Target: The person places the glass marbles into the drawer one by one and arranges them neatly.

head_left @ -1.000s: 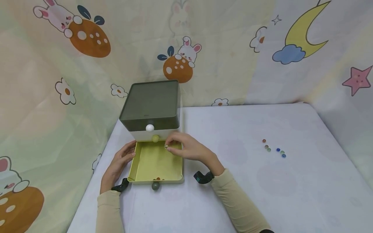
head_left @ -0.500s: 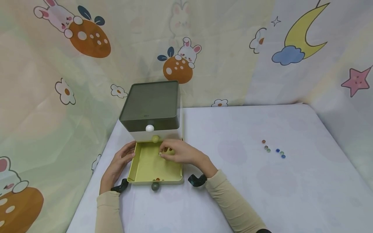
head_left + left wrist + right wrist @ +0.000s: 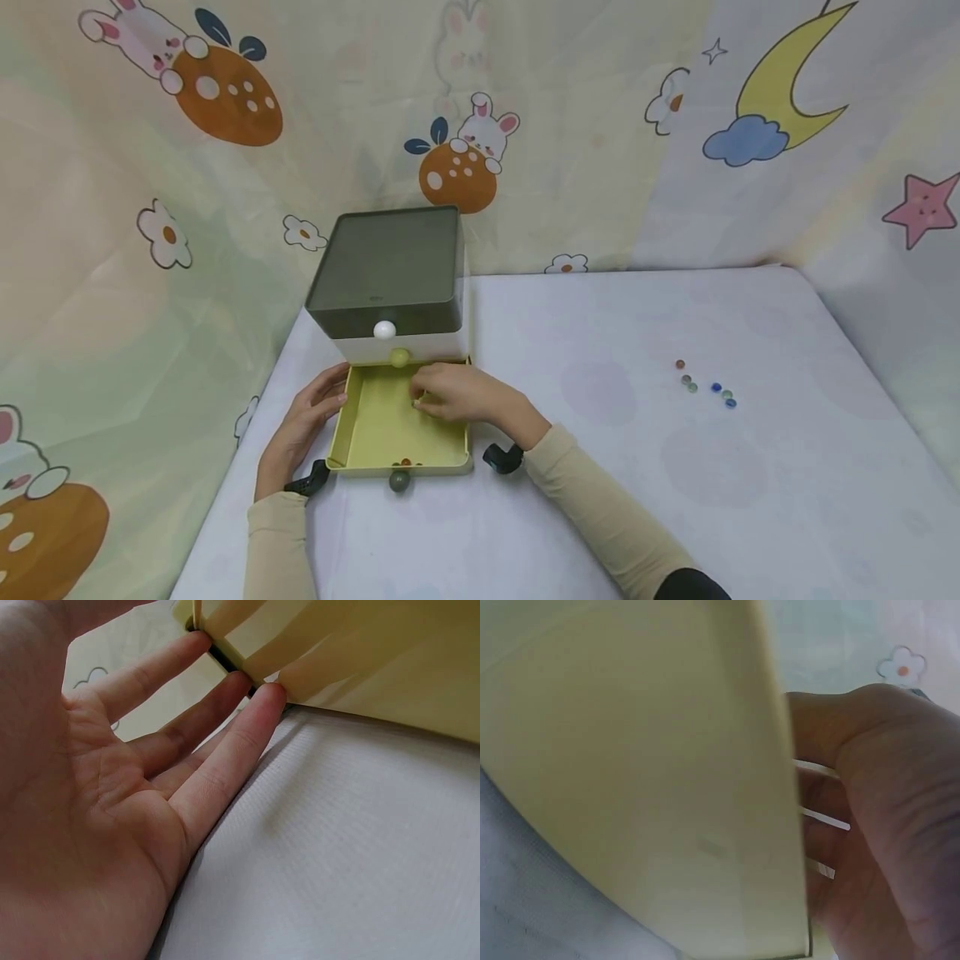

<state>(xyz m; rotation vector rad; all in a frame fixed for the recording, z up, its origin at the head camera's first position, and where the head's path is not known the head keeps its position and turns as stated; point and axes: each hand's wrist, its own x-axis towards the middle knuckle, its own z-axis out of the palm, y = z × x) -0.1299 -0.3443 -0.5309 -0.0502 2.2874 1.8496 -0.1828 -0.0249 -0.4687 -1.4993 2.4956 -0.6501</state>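
A yellow-green drawer (image 3: pixel 375 425) is pulled out from the bottom of a small cabinet (image 3: pixel 390 275). My right hand (image 3: pixel 468 392) reaches over its right wall and pinches a small glass marble (image 3: pixel 415 403) low inside it; the fingers cover most of the marble. In the right wrist view the drawer's side wall (image 3: pixel 667 787) hides those fingertips. My left hand (image 3: pixel 309 417) rests its extended fingertips on the outside of the left wall, seen close up in the left wrist view, where the fingers (image 3: pixel 217 769) meet the drawer edge. A few marbles (image 3: pixel 406 462) lie along the drawer's front.
On the white tablecloth (image 3: pixel 600 500) to the right lie several loose marbles (image 3: pixel 716 387), orange, green and blue. The cabinet has a dark green top, with a white knob (image 3: pixel 385 330) and a yellow-green knob (image 3: pixel 401 357). A printed curtain (image 3: pixel 585 167) hangs behind the table.
My right hand has moved left and down into the drawer with the marble, which is now mostly covered by the fingers. The left hand stays at the drawer's left side.
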